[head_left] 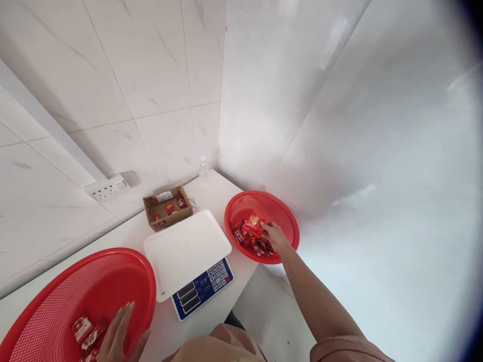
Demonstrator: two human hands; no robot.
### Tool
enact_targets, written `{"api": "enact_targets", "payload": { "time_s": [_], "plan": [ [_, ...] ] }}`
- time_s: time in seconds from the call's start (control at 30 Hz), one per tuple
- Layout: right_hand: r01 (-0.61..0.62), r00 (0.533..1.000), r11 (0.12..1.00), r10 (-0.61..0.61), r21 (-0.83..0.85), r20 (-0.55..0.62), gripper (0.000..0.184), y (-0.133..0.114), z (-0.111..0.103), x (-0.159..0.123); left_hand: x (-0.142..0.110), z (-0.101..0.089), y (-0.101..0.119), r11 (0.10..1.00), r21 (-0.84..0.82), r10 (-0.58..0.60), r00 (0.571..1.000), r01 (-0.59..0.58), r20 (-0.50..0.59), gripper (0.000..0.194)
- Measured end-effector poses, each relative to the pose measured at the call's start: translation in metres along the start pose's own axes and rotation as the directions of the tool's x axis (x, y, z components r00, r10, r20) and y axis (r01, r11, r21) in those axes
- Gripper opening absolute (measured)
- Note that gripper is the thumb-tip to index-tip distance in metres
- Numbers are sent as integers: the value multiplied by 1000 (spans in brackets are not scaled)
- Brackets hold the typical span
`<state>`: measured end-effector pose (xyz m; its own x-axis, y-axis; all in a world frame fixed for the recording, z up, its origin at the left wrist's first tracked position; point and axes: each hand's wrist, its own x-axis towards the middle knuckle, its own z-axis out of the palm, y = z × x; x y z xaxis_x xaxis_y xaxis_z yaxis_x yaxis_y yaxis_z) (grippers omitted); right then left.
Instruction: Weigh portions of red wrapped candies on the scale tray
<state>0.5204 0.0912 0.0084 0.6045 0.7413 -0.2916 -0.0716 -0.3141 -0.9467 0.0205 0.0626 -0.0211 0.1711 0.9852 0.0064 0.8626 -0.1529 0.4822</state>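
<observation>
We pinched glossy red flexible packet (253,224) between right hand's (274,234) thumb and fingers, over small crinkled wrapped pieces (260,250) in round red mesh-plastic basket (245,203). Left hand (114,341), fingers extended, thumb apart, hovered at larger red mesh basket (113,271); frame cut both, contact below unclear. Digits showed on scale's blue keypad (217,275); wrapper print unreadable to us.

Red packet (252,224) in right hand (275,235), at smaller basket (280,207)
</observation>
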Motion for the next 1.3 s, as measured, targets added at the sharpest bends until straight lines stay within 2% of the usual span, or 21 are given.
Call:
{"api": "enact_targets", "payload": {
  "time_s": [0.07, 0.13, 0.17, 0.2, 0.23, 0.27, 0.3, 0.33, 0.37, 0.4, 0.43, 0.47, 0.53, 0.57, 0.6, 0.67, 0.7, 0.8, 1.1, 1.2, 1.3],
  "plan": [
    [87, 990, 995, -91, 40, 112, 32, -8, 22, -25, 5, -15, 41, 972, -200, -118, 992, 125, 49, 68],
    [176, 955, 982, -186, 64, 232, 36, -14, 50, -57, 9, -27, 85, 868, -420, -199, 961, 264, 192, 65],
    [218, 928, 974, -228, 68, 293, 33, -16, 64, -74, 11, -31, 106, 742, -578, -177, 931, 340, 320, 68],
    [279, 890, 958, -286, 71, 356, 28, -18, 76, -92, 14, -34, 124, 553, -712, -144, 891, 433, 430, 71],
    [397, 816, 916, -385, 68, 431, 20, -18, 88, -109, 17, -35, 139, 329, -773, -100, 834, 542, 543, 71],
    [544, 706, 837, -497, 65, 505, 13, -18, 97, -125, 20, -36, 151, 136, -753, -32, 762, 644, 647, 71],
    [677, 579, 733, -589, 70, 564, 12, -17, 104, -139, 22, -36, 159, 84, -741, 3, 744, 666, 668, 70],
    [780, 461, 621, -651, 75, 603, 17, -15, 109, -150, 23, -36, 163, 46, -751, 6, 752, 659, 659, 66],
    [840, 387, 538, -684, 69, 618, 23, -14, 113, -158, 23, -36, 164, 28, -762, 2, 763, 647, 647, 67],
    [856, 384, 515, -694, 48, 609, 26, -13, 114, -164, 22, -36, 164, 33, -782, -16, 783, 622, 622, 69],
    [838, 437, 545, -688, 15, 579, 26, -12, 115, -168, 20, -37, 162, 37, -799, -36, 800, 600, 599, 74],
    [788, 523, 616, -658, -12, 542, 25, -11, 116, -171, 18, -37, 160, 46, -813, -54, 814, 581, 579, 79],
    [586, 702, 811, -509, 3, 498, 30, -12, 115, -172, 14, -38, 156, 80, -830, -85, 833, 553, 547, 85],
    [447, 756, 894, -399, 35, 519, 37, -13, 115, -173, 12, -38, 155, 99, -834, -92, 839, 543, 536, 85],
    [308, 775, 950, -285, 57, 563, 45, -15, 116, -173, 10, -38, 155, 117, -835, -94, 843, 538, 530, 83],
    [86, 738, 996, -85, 32, 669, 52, -18, 117, -173, 7, -37, 154, 141, -829, -87, 840, 542, 535, 78],
    [16, 712, 1000, -5, -10, 702, 50, -20, 117, -173, 5, -37, 154, 146, -824, -85, 836, 548, 541, 74],
    [-86, 675, 990, 143, -116, 724, 43, -20, 119, -174, -1, -34, 148, 139, -812, -111, 823, 567, 557, 64],
    [-163, 687, 970, 241, -178, 685, 35, -6, 128, -175, -6, -21, 128, 46, -783, -180, 776, 621, 605, 53],
    [-174, 722, 969, 245, -174, 646, 34, -2, 134, -170, -3, -20, 122, 13, -774, -235, 755, 633, 613, 45],
    [-148, 783, 979, 201, -138, 589, 34, -3, 137, -159, 2, -26, 113, 2, -769, -300, 734, 639, 609, 42]
  ]
}}
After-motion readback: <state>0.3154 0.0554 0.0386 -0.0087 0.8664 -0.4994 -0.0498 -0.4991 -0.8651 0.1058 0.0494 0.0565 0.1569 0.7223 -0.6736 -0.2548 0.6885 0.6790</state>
